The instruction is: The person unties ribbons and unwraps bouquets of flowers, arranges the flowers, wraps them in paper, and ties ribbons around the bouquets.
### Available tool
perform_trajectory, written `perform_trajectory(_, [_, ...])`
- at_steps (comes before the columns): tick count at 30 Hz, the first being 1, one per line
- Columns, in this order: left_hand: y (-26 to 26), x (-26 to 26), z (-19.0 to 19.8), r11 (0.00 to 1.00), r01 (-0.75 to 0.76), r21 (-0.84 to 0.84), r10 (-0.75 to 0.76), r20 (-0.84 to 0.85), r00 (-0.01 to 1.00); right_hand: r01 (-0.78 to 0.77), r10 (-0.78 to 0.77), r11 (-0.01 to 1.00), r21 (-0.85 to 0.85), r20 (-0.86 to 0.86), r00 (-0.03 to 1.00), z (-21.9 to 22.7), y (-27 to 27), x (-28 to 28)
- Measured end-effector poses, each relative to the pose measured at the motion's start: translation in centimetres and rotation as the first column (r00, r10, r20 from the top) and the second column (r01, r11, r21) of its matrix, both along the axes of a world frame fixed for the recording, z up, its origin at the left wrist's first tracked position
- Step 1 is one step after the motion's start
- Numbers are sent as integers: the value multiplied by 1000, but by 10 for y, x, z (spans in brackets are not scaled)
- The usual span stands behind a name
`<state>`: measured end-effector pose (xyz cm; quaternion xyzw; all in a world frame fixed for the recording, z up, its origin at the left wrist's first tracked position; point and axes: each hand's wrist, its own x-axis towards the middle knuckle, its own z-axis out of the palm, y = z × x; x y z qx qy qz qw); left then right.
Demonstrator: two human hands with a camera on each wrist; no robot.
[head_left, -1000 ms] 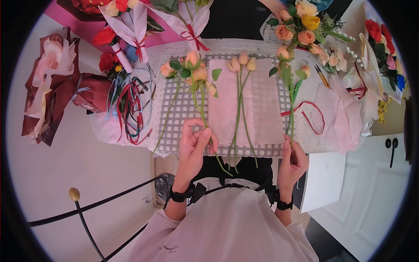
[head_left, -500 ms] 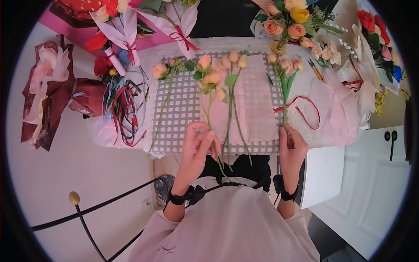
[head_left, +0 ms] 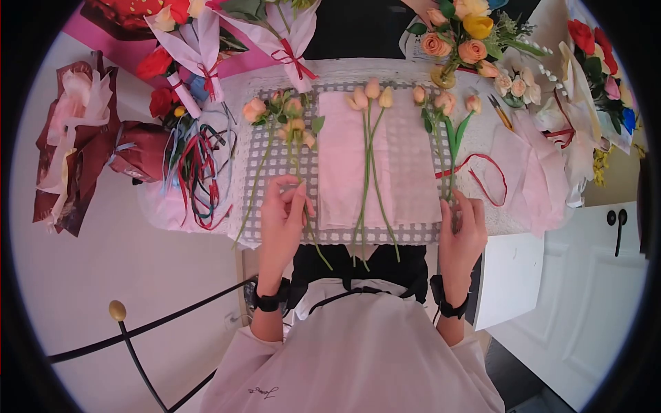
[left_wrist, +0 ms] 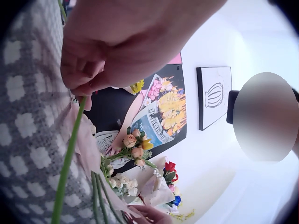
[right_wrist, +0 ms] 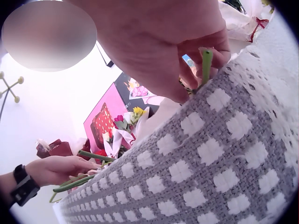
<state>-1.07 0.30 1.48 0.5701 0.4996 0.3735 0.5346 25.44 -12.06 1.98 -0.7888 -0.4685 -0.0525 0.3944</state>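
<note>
My left hand [head_left: 281,210] pinches the green stem [left_wrist: 67,158] of a peach rose spray [head_left: 295,124] over the left of the checked cloth [head_left: 251,206]. Another peach rose [head_left: 254,110] lies just left of it, its long stem slanting down. At the right edge of the cloth, my right hand [head_left: 463,221] pinches the stems [right_wrist: 207,65] of peach flowers, a rose spray [head_left: 444,103] and a tulip [head_left: 473,104]. Between the hands, several peach tulips [head_left: 372,89] lie on pale pink wrapping paper [head_left: 336,179], stems toward me.
Tangled ribbons [head_left: 196,179] lie at the left, with a red ribbon [head_left: 492,171] and scissors [head_left: 505,113] at the right. Wrapped bouquets [head_left: 296,58] and a vase of roses [head_left: 444,76] stand along the back. Pink paper [head_left: 533,179] drapes over the right edge.
My left hand has moved left with the rose spray, from over the pink paper to the checked cloth. My right hand stays at the right-hand stems, whose flowers have shifted slightly.
</note>
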Motion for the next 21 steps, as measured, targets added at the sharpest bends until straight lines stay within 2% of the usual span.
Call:
perform_trajectory(1, [0, 0, -1, 1000, -4, -2, 4, 2, 1000, 24, -28, 999, 47, 84, 996, 5, -1, -4])
perform_trajectory(2, [1, 1, -2, 1000, -3, 16, 3, -44, 999, 22, -25, 999, 44, 85, 996, 8, -5, -6])
perform_trajectory(4, [1, 0, -3, 999, -1, 32, 4, -89, 996, -70, 70, 997, 21, -45, 996, 12, -14, -10])
perform_trajectory(5, [2, 0, -4, 998, -18, 52, 24, -110, 994, -70, 70, 997, 20, -44, 997, 13, -19, -15])
perform_trajectory(7, [3, 0, -6, 997, -38, 72, 47, -129, 991, -249, 234, 968, -16, -289, 928, 15, -25, -29])
perform_trajectory(9, [4, -1, -9, 977, -88, 196, 127, -201, 971, -291, 274, 956, -28, -256, 927, 11, -25, -39])
perform_trajectory(10, [2, 1, -6, 976, -92, 196, 132, -201, 971, -301, 274, 950, -87, -233, 933, 10, -24, -44])
perform_trajectory(12, [-3, 8, 4, 928, -108, 357, 227, -308, 924, -300, 263, 941, -158, -220, 939, 8, -22, -50])
perform_trajectory(13, [-5, 10, 6, 927, -111, 358, 229, -308, 923, -302, 265, 940, -157, -220, 939, 7, -21, -52])
perform_trajectory(15, [-10, 16, 8, 744, -32, 667, 456, -472, 754, -319, 268, 936, -149, -288, 919, 5, -20, -53])
perform_trajectory(16, [-17, 21, 14, 744, -32, 667, 456, -473, 754, -320, 268, 936, -148, -288, 919, 3, -20, -53])
perform_trajectory(18, [-37, 34, 28, 843, 68, 534, 265, -522, 811, -350, 280, 931, -104, -412, 867, 1, -21, -54])
perform_trajectory(19, [-42, 41, 27, 843, 68, 534, 266, -522, 810, -351, 281, 931, -103, -413, 866, 2, -21, -53])
perform_trajectory(21, [-50, 54, 24, 814, 160, 558, 187, -514, 837, -365, 262, 926, -96, -534, 804, 3, -20, -52])
